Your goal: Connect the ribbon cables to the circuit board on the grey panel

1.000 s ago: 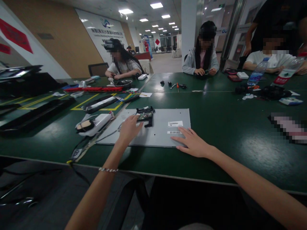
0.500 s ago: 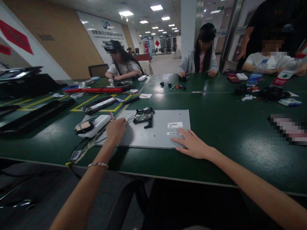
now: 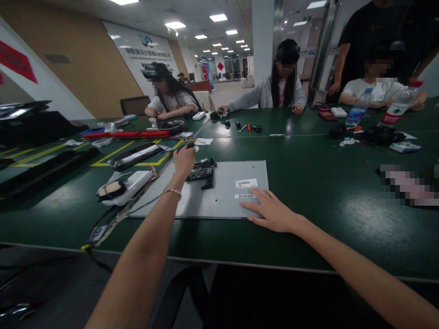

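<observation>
A flat grey metal panel (image 3: 226, 205) lies on the green table in front of me. On its upper part sits a small green circuit board in a black bracket (image 3: 201, 172). My right hand (image 3: 274, 210) rests on the panel's right edge, open with fingers spread, beside the white labels (image 3: 246, 183). My left hand (image 3: 184, 162) reaches past the panel's upper left, at a dark elongated object (image 3: 188, 145); its fingers are mostly hidden, so their grip is unclear. A grey cable (image 3: 147, 201) passes under my left wrist.
Left of the panel lie a white wrapped pack (image 3: 132, 183), a black strip-shaped part (image 3: 137, 156) and a long black tray (image 3: 44, 173). Hand tools (image 3: 249, 129) lie farther back. Bottles (image 3: 358, 107) stand at the right. Several people sit or stand across the table.
My left hand has moved forward from the cables at the panel's left side to the dark object beyond it. My right hand stays on the panel. A co-worker's arm has stretched out sideways.
</observation>
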Demonstrator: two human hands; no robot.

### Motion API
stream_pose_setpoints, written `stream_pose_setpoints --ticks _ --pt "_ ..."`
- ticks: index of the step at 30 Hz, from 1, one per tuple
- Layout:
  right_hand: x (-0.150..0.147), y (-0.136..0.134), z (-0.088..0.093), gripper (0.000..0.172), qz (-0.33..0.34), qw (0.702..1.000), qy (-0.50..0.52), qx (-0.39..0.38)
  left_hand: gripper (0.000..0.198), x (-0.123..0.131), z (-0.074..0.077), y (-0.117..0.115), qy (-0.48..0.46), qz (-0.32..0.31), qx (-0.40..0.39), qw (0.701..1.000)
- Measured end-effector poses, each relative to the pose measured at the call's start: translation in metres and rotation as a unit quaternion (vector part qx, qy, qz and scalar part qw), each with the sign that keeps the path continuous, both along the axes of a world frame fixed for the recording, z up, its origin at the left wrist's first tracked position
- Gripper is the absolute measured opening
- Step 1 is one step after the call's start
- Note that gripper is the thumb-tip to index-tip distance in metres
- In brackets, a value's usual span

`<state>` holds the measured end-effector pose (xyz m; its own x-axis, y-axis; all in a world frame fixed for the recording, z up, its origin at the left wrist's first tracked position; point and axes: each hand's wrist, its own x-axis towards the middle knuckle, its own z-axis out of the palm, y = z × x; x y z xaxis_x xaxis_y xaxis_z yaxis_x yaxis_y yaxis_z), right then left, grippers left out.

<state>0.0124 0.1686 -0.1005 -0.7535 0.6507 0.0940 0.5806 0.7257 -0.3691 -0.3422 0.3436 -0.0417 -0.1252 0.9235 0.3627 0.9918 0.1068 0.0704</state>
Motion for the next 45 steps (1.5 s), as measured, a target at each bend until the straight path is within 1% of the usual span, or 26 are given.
stream_pose_setpoints --ticks 2,3,4,6,9,12,16,18,21,25,28,32,36,39,41,43,45 --pt "-0.001 0.0 0.0 0.057 0.0 1.0 -0.003 0.002 0.042 -0.002 -0.013 0.011 -0.021 0.021 -0.069 0.997" --pt "-0.001 0.001 0.0 0.057 0.001 1.0 -0.004 0.002 0.042 -0.004 -0.018 0.013 -0.032 0.032 -0.082 0.996" --pt "-0.001 0.001 0.0 0.057 0.002 1.0 -0.004 0.0 0.042 -0.006 -0.023 0.013 -0.042 0.04 -0.08 0.995" --pt "-0.001 0.002 -0.001 0.058 0.004 1.0 -0.002 -0.003 0.041 -0.009 -0.03 0.008 -0.058 0.051 -0.044 0.996" --pt "0.001 0.002 -0.002 0.058 0.004 1.0 0.003 -0.006 0.038 -0.012 -0.036 -0.01 -0.076 0.071 0.013 0.994" --pt "0.002 0.002 -0.002 0.057 0.005 1.0 0.005 -0.009 0.036 -0.01 -0.036 -0.029 -0.093 0.105 0.02 0.99" --pt "0.003 0.002 0.0 0.057 0.011 1.0 0.002 -0.011 0.034 -0.004 -0.029 -0.042 -0.095 0.097 0.028 0.99" --pt "0.004 0.002 0.001 0.057 0.01 1.0 0.002 -0.01 0.035 -0.002 -0.028 -0.043 -0.094 0.103 0.027 0.99" --pt "0.005 0.002 0.002 0.057 0.01 1.0 0.001 -0.01 0.037 -0.004 -0.03 -0.041 -0.094 0.131 0.019 0.987" --pt "0.008 0.003 0.0 0.058 0.012 1.0 -0.004 -0.014 0.04 -0.016 -0.037 -0.04 -0.092 0.178 0.02 0.979" --pt "0.009 0.003 0.0 0.059 0.014 1.0 -0.007 -0.019 0.043 -0.025 -0.04 -0.042 -0.081 0.206 0.002 0.975" --pt "0.009 0.002 0.002 0.059 0.012 1.0 -0.008 -0.024 0.052 -0.03 -0.041 -0.042 -0.082 0.221 -0.04 0.971" --pt "0.013 0.001 0.008 0.062 0.011 0.999 -0.001 -0.034 0.055 -0.031 -0.041 -0.042 -0.081 0.223 -0.077 0.968" --pt "0.018 0.004 0.012 0.06 -0.012 0.998 0.033 -0.048 0.053 -0.03 -0.041 -0.041 -0.071 0.213 -0.093 0.97" --pt "0.022 0.01 0.012 0.058 -0.049 0.992 0.094 -0.066 0.053 -0.03 -0.041 -0.04 -0.066 0.202 -0.096 0.972" --pt "0.027 0.02 0.009 0.059 -0.111 0.974 0.175 -0.096 0.053 -0.03 -0.042 -0.038 -0.066 0.2 -0.103 0.972" --pt "0.033 0.033 0.003 0.061 -0.173 0.945 0.241 -0.141 0.053 -0.031 -0.043 -0.036 -0.072 0.206 -0.112 0.969"
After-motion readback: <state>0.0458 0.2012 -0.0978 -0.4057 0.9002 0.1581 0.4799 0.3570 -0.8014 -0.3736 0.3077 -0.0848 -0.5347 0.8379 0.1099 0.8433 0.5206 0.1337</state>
